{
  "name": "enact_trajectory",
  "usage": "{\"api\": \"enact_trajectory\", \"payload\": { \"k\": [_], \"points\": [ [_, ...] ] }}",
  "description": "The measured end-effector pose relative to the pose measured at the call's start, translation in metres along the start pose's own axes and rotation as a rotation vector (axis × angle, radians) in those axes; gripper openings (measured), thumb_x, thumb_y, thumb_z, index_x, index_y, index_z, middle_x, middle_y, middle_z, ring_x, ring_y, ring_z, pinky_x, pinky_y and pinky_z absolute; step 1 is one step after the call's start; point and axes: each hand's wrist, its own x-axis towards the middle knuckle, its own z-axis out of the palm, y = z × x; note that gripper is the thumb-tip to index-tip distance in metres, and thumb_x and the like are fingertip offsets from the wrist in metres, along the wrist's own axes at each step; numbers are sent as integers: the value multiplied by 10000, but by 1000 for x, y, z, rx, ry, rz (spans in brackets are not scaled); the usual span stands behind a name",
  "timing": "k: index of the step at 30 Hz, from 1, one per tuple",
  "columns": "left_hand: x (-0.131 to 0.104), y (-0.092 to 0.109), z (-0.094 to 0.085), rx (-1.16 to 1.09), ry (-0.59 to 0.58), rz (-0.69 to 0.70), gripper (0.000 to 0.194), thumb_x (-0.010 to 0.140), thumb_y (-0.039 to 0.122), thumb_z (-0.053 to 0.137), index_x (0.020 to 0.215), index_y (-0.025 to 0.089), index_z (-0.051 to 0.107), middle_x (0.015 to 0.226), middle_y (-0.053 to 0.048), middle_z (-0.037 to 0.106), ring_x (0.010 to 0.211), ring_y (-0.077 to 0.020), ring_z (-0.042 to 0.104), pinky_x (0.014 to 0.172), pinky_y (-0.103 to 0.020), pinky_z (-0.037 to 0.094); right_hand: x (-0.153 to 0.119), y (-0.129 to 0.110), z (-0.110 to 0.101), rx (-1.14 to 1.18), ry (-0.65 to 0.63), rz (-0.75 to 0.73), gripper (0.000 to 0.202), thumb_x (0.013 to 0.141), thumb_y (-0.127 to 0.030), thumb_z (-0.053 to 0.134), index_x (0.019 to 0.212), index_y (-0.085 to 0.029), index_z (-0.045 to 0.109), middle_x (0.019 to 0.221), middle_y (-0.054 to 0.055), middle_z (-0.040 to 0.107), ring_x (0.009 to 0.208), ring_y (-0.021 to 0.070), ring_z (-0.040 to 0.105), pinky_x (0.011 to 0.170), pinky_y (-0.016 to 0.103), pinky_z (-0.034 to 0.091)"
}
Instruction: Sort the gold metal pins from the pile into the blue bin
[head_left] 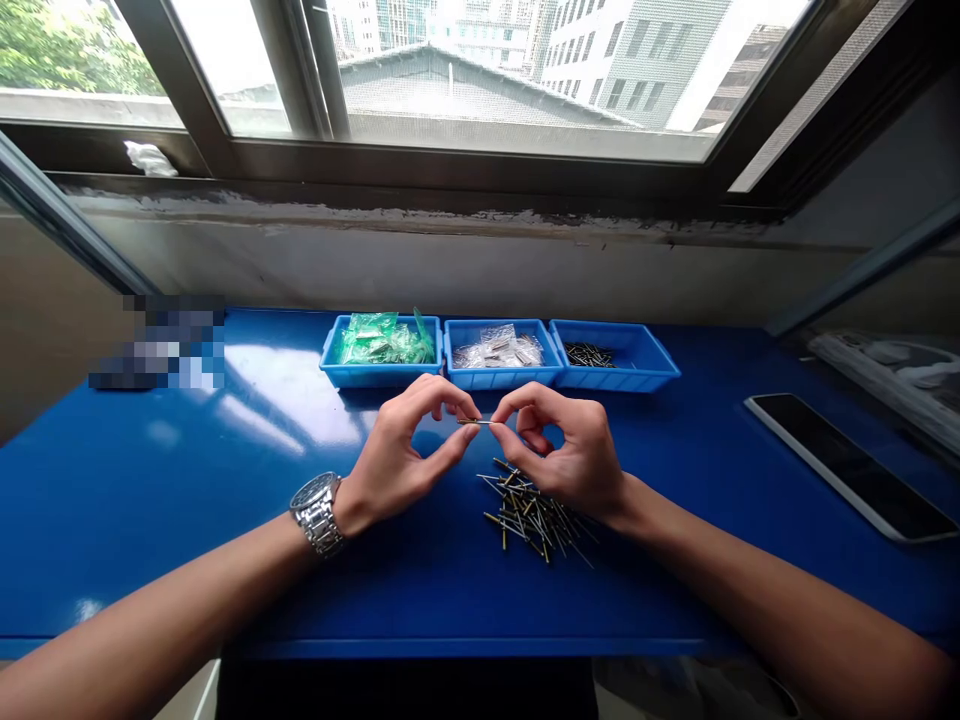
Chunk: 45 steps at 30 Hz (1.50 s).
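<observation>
My left hand (405, 450), with a silver wristwatch (318, 512) on its wrist, pinches the brass-coloured end of a thin metal pin (484, 422) between thumb and fingertip. From the other side, my right hand (559, 440) pinches the pin's silver end. The pin lies about level between both hands, above the blue table. Below and partly behind my right hand is a loose pile of similar thin pins (529, 515), silver with thicker brass-coloured ends. Fingertips cover both ends of the held pin.
Three blue bins stand in a row behind my hands: one with green plastic packets (382, 342), one with clear packets (501, 348), one with dark thin pins (589, 355). A phone-like black slab (847, 465) lies right. A blurred-out item (161, 345) sits far left on the blue table (187, 480).
</observation>
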Motion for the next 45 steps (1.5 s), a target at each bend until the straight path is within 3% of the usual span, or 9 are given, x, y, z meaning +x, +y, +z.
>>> {"api": "enact_trajectory", "payload": {
  "k": [4,9,21,25,29,34,39,45],
  "points": [
    [0,0,2,-5,-71,-5,43,948,185,646,986,167,654,943,-43,663,882,-164,593,786,-311,491,-1,-2,1,-6,59,-120,74,881,-212,714,911,-170,660,564,-95,434,440,40,382,444,196,346],
    [-1,-1,4,-10,-147,15,29,949,178,626,967,166,645,931,-49,669,871,-174,590,756,-309,482,-2,-4,3,-20,28,-173,69,868,-183,724,920,-168,680,561,-97,418,443,32,384,449,181,349],
    [0,-1,0,-3,26,29,42,936,175,661,973,157,654,930,-46,662,867,-164,593,774,-319,493,1,0,0,-34,2,-46,47,886,-206,684,908,-168,666,578,-86,429,468,49,389,474,207,355],
    [0,1,1,-6,14,59,51,921,148,666,971,152,664,930,-54,670,875,-169,599,765,-318,502,0,2,5,5,-114,-3,70,896,-215,687,932,-159,667,580,-90,416,479,47,393,479,196,348],
    [1,2,1,-11,-7,74,52,914,129,663,962,148,667,939,-59,675,883,-170,609,774,-320,518,-1,3,7,26,-143,2,87,899,-220,697,951,-157,665,579,-96,412,477,41,388,473,187,334],
    [1,0,1,-11,11,50,54,925,152,665,979,158,666,941,-55,674,883,-171,606,766,-323,507,-1,2,4,15,-107,14,73,897,-221,690,928,-157,671,577,-88,420,480,50,397,481,200,352],
    [0,-1,0,0,30,18,42,944,190,661,977,165,656,934,-47,664,866,-166,593,770,-325,489,-1,-1,1,10,14,4,61,887,-216,699,903,-165,671,564,-86,422,464,55,389,467,214,355],
    [-1,2,2,15,-67,18,20,939,174,643,958,169,645,940,-52,663,884,-174,599,786,-318,499,-2,-6,4,-5,53,-110,68,872,-188,713,911,-168,661,567,-96,433,448,39,397,449,191,353]
  ]
}}
